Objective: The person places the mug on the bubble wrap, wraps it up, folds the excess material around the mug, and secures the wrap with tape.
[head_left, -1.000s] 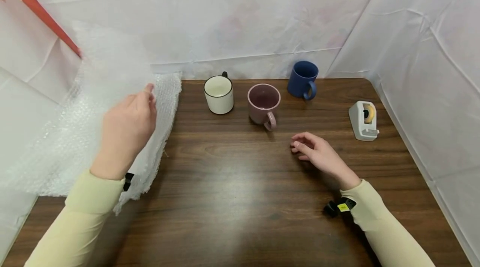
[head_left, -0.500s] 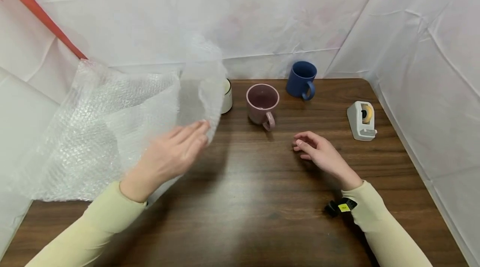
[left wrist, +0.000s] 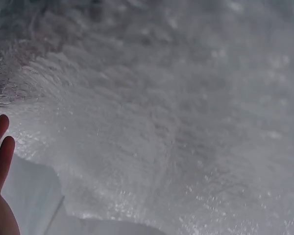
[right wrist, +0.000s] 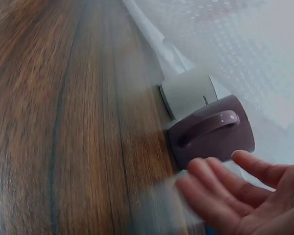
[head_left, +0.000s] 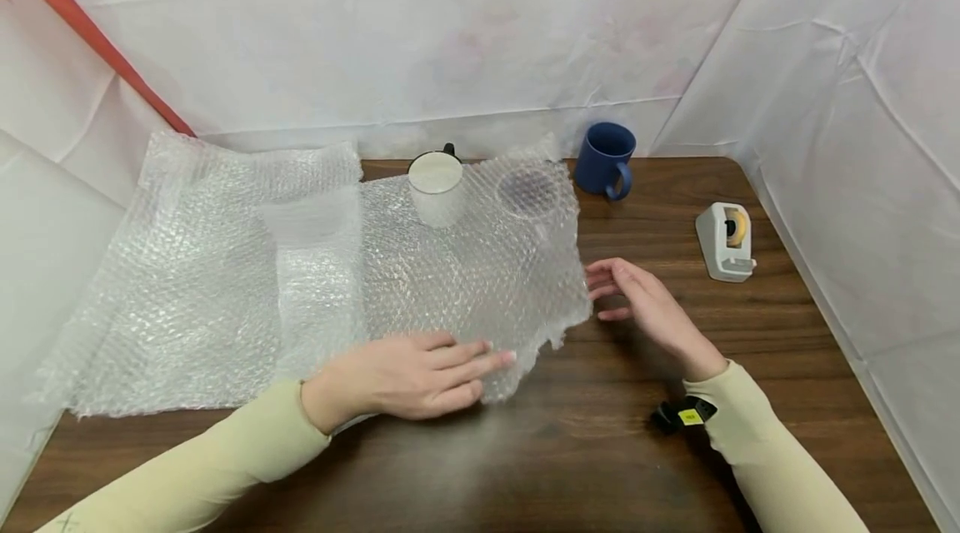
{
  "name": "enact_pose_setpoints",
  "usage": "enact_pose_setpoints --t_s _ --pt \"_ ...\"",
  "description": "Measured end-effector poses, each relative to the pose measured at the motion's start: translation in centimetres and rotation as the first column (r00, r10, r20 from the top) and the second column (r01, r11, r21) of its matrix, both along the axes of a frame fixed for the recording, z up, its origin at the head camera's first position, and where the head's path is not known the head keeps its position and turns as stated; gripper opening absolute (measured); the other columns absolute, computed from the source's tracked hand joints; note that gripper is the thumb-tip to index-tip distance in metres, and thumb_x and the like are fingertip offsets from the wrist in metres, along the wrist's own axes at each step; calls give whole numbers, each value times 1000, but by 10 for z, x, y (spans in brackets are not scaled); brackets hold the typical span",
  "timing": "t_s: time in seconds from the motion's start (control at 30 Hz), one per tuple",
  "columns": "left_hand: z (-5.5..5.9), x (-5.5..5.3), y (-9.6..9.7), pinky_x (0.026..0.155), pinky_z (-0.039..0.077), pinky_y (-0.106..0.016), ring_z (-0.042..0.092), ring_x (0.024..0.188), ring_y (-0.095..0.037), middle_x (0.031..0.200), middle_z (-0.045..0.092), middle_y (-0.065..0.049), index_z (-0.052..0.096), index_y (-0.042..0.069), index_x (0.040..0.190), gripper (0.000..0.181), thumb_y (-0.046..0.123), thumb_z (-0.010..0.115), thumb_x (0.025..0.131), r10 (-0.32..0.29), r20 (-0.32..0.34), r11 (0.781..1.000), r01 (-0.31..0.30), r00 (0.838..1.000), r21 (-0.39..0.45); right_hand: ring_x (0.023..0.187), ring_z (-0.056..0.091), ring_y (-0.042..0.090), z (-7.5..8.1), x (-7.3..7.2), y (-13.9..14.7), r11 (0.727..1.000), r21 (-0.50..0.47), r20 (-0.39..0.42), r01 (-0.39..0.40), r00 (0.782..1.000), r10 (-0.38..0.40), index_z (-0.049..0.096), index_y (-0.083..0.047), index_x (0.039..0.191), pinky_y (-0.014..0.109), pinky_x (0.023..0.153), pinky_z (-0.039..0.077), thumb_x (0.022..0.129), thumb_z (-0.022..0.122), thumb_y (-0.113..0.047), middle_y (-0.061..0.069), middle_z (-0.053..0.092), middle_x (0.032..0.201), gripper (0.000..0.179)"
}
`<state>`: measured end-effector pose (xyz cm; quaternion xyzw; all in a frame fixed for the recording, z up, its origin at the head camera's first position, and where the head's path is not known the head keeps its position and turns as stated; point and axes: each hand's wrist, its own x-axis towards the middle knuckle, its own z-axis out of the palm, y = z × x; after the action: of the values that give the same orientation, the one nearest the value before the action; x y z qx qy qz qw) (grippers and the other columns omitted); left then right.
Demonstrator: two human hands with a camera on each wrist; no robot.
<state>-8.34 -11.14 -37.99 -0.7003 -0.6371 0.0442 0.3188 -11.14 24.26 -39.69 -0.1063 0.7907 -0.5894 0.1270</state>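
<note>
A sheet of bubble wrap (head_left: 450, 283) spreads across the left and middle of the table, its right flap over the purple mug (right wrist: 210, 129) and partly over the white mug (head_left: 435, 171) with a dark rim. Both mugs show blurrily through the plastic in the head view. My left hand (head_left: 412, 375) lies along the flap's near edge with its fingers extended. By the flap's right edge, my right hand (head_left: 648, 308) has its fingers loosely bent; whether the fingertips touch the wrap I cannot tell. Beyond it stands a blue mug (head_left: 604, 160), uncovered.
A white tape dispenser (head_left: 726, 241) with a yellowish roll stands at the right on the brown wooden table (head_left: 600, 466). White cloth (head_left: 480, 42) hangs behind and at the sides. A red strip (head_left: 97, 37) runs down the cloth at the back left.
My left hand has swept rightward and nearer, and the bubble wrap has unfolded from the left over the white and purple mugs. The right hand has barely moved; its fingers have opened slightly.
</note>
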Motion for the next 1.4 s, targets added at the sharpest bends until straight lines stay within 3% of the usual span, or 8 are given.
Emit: enact_pose_setpoints --t_s 0.13,0.4,0.57,0.77,0.97,1.13,1.33,1.4 --pt "-9 6 7 79 55 -32 62 114 -21 144 53 -14 56 10 107 21 16 36 105 -62 47 996 65 997 -69 88 66 15 4 2 -4 1000 -12 -62 27 998 -27 56 13 125 42 63 60 111 27 -33 26 64 109 56" --pt "-13 14 19 77 52 -29 59 115 -22 148 48 -13 54 15 113 24 25 33 108 -131 102 976 147 986 -164 58 53 11 7 5 -5 968 233 -91 96 993 -76 73 -2 90 27 53 47 98 64 -20 2 60 68 21" --pt "-8 11 13 83 53 -30 57 119 -21 150 46 -13 55 16 120 28 25 31 108 -62 192 975 101 979 -198 57 49 11 1 9 4 957 282 -16 70 998 -69 68 -3 82 27 53 44 98 65 -20 0 53 63 24" --pt "2 -6 -9 94 53 -37 59 121 -24 149 48 -12 55 13 130 33 22 34 107 103 250 978 -52 963 -204 56 51 12 -5 13 18 953 302 48 31 998 -48 70 -2 88 30 54 48 101 61 -22 0 53 62 25" --pt "1 -27 -36 94 52 -43 59 119 -29 145 52 -13 59 9 125 39 30 62 93 296 357 954 -255 886 -159 55 45 12 -6 18 32 956 291 97 22 994 -52 59 -2 78 33 54 49 102 59 -24 -2 41 60 33" --pt "-9 -38 -56 96 50 -45 56 121 -31 145 50 -14 60 6 129 46 34 63 92 391 419 920 -365 820 -144 53 42 11 -5 21 45 954 297 130 26 989 -67 62 0 84 31 52 42 102 58 -23 -2 41 60 30" --pt "-17 -41 -68 109 36 -56 36 138 -40 159 30 -15 56 9 137 71 61 62 89 540 514 840 -463 666 -283 51 45 13 -5 22 59 941 338 191 -12 980 -56 63 0 84 30 52 43 102 58 -22 -1 44 59 29" --pt "-19 -42 -70 110 33 -58 30 141 -42 161 25 -14 54 11 141 82 71 60 84 574 530 817 -475 624 -325 51 44 13 -4 22 61 934 356 205 -26 977 -51 62 -1 82 30 51 43 102 58 -23 -1 44 59 30"
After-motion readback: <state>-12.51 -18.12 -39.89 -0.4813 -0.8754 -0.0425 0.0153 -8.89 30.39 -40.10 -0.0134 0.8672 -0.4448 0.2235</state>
